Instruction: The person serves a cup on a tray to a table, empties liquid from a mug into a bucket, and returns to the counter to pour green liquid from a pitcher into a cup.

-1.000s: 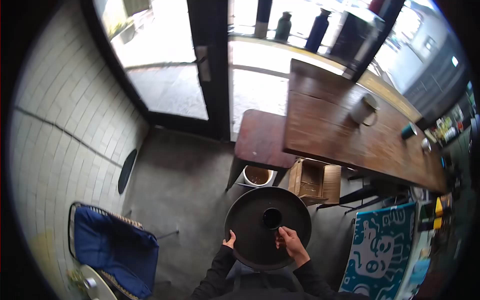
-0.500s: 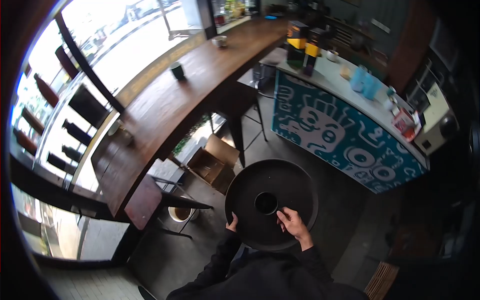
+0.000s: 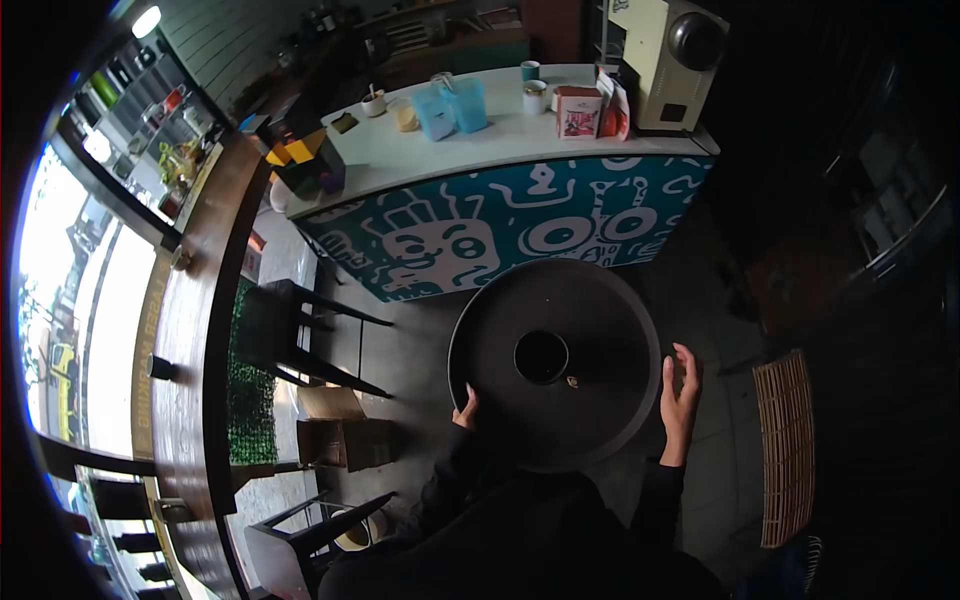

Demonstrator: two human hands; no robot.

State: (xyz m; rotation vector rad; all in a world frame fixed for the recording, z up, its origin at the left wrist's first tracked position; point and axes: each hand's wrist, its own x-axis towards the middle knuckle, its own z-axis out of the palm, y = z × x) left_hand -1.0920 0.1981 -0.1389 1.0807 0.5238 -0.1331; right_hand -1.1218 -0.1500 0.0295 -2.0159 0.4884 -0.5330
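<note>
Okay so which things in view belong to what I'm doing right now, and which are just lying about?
In the job:
round tray, its rim gripped by your left hand, with your right hand open beside the opposite edge
dark cup on the tray

Lying about:
blue containers and red-and-white packet on the counter
cardboard box on the floor

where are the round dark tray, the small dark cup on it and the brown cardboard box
round dark tray (image 3: pixel 602 322): head view, bare flat surface
small dark cup (image 3: pixel 541 357): head view, its dark inside
brown cardboard box (image 3: pixel 368 443): head view, its right-hand panel
</note>
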